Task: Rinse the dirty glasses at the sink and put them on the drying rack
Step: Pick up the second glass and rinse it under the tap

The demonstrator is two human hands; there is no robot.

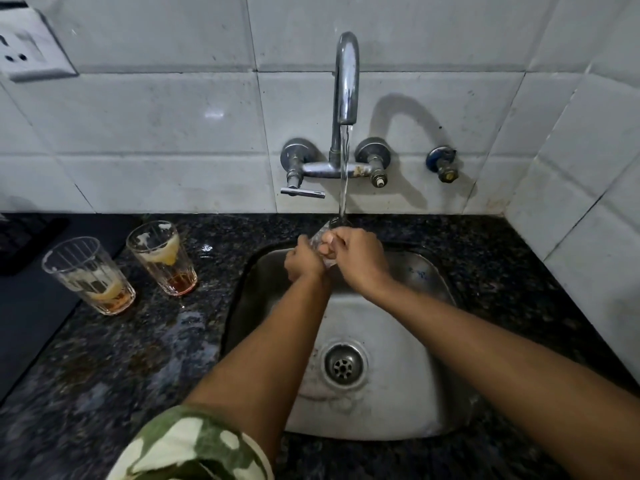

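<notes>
Water [344, 168] runs in a thin stream from the wall-mounted tap [347, 77] and lands on a clear glass [323, 237] held over the back of the steel sink [398, 403]. Both hands meet at this glass. The left hand [302, 259] holds it from the left side, fingers curled against its wall. The right hand [356, 258] closes over it from the right, fingers wrapped around it. Each grip is therefore clamped on the same glass, which is largely hidden behind the hands; only its wet upper part shows beneath the stream.

Two dirty glasses stand upright on the dark speckled desk [138, 358], left of the sink and well apart from the hands. The nearer glass [90, 277] and the farther glass [162, 259] stand just beside each other without touching. Each holds a yellowish residue and a little brown liquid at the bottom.

A drain [343, 367] sits in the sink floor between the forearms. A camouflage sleeve [194, 445] covers the left upper arm. A socket plate [33, 46] is fixed to the tiled wall at upper left.
</notes>
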